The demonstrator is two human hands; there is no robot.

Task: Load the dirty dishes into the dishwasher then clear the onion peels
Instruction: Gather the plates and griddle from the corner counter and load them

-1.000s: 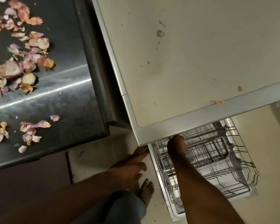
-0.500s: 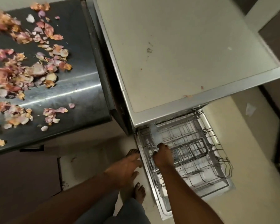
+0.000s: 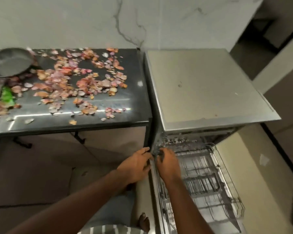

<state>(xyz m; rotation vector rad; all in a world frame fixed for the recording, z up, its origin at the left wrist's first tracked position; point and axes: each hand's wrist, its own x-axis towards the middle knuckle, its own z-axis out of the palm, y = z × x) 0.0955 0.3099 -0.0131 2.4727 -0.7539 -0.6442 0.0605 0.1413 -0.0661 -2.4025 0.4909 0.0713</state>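
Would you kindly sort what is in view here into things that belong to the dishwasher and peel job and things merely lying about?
Belong to the job:
- dishwasher, open
- lower rack, pulled out, no dishes visible
- metal pan on the counter
- onion peels scattered over the counter
- left hand and right hand at the rack's corner

Lying about:
- green scrap
- white scrap on the floor

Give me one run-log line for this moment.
stage: loading not begun | rack: pulled out, empty | left hand: by rack's corner | right hand: on rack's edge | pan, peels: on counter
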